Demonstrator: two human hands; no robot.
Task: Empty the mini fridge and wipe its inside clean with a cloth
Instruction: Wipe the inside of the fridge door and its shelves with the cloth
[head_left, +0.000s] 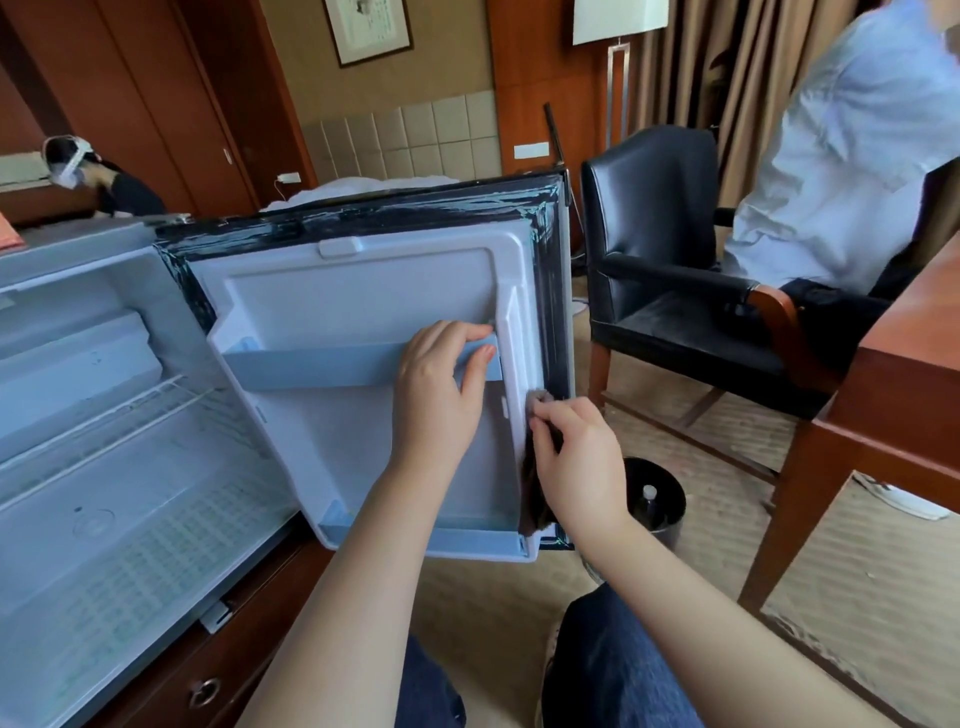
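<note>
fridge (104, 467) stands open on the left and looks empty, so this is the wiping step. left hand (441, 384) curls round the door shelf (311, 364), steadying the door (363, 291). right hand (576, 457) pinches a dark cloth (535, 499) against the door's right ridge. next, i'd say, a firm stroke down that ridge.

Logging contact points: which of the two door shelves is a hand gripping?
The upper door shelf, gripped at its right end by the left hand; no hand is on the lower door shelf.

1 fridge (104, 467), 2 hands (436, 384) (576, 457), 1 cloth (533, 491), 1 armchair (670, 312)
</note>
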